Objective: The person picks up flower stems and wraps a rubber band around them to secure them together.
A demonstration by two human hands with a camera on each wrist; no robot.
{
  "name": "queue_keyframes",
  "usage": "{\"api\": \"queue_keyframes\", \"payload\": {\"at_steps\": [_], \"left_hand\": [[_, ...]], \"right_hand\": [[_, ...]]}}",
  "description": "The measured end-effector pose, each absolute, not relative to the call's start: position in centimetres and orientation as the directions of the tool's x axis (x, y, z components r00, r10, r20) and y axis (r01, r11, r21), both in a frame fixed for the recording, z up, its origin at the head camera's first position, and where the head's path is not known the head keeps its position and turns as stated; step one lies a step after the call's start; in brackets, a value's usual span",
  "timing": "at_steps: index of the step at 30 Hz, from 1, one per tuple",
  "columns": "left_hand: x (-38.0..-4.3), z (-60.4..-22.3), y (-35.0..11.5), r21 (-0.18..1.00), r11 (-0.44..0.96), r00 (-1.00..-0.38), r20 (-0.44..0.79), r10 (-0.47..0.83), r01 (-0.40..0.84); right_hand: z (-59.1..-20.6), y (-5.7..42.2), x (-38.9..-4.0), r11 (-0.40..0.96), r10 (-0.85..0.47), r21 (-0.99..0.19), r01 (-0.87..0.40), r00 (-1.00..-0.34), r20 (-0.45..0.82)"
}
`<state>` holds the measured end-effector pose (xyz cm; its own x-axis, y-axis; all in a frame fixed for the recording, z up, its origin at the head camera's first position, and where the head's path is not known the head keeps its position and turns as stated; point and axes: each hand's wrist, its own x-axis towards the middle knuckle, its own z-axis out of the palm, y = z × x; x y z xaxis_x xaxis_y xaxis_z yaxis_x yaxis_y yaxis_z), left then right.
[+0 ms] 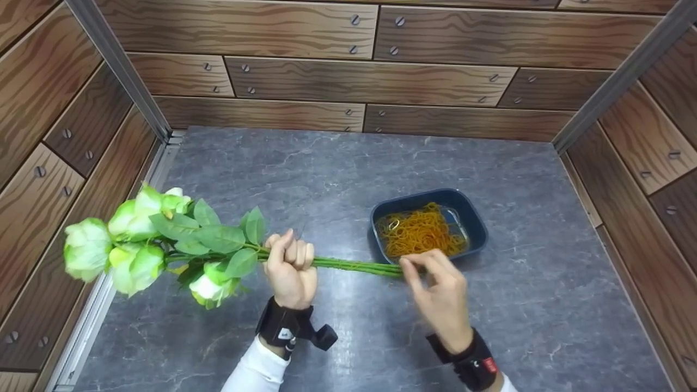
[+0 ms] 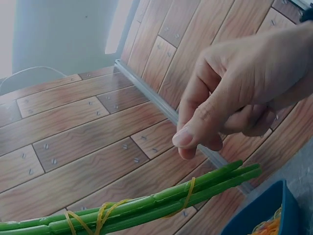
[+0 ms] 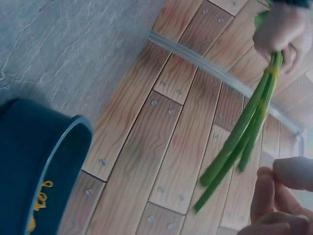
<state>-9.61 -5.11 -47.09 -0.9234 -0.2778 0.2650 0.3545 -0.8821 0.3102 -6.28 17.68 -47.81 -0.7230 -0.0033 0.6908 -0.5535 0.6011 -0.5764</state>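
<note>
My left hand [image 1: 291, 269] grips the green stems [image 1: 354, 265] of several white-and-green artificial flowers [image 1: 136, 267], whose blooms and leaves stretch off to the left. Yellow rubber bands [image 2: 100, 218] loop around the stems, one of them close to the cut ends. Beside those ends is my right hand [image 1: 441, 288], apart from the stems in both wrist views. Its thumb and fingertips come together, and nothing shows between them. Behind the right hand, a dark blue bin [image 1: 476, 218] holds a heap of yellow-orange rubber bands [image 1: 422, 231].
Under everything lies a grey marbled tabletop [image 1: 272, 163]. Wood-patterned panels [image 1: 305, 79] wall in the back and both sides, with metal rails [image 1: 615, 76] at the corners. Each wrist wears a black strap [image 1: 471, 362].
</note>
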Motion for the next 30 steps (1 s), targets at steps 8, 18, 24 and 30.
{"api": "queue_keyframes", "payload": {"at_steps": [8, 18, 24, 30], "left_hand": [[-9.7, -47.4, -4.4, 0.286, -0.923, -0.959, 0.190, -0.209, 0.258], [-9.4, -48.5, -2.8, 0.338, -0.920, -0.975, 0.161, -0.152, 0.199], [-9.4, -48.9, -2.5, 0.356, -0.918, -0.982, 0.129, -0.137, 0.175], [-9.6, -49.2, -2.4, 0.392, -0.912, -0.992, 0.085, -0.093, 0.119]], "right_hand": [[-47.3, 19.8, -8.4, 0.493, -0.058, -0.712, -0.500, -0.836, 0.546], [-48.6, 20.0, -10.4, 0.435, -0.409, -0.867, -0.242, -0.911, 0.050], [-49.6, 19.4, -9.7, 0.411, -0.507, -0.895, -0.173, -0.859, -0.067], [-50.5, 18.7, -8.7, 0.492, -0.445, -0.835, -0.245, -0.896, 0.001]]}}
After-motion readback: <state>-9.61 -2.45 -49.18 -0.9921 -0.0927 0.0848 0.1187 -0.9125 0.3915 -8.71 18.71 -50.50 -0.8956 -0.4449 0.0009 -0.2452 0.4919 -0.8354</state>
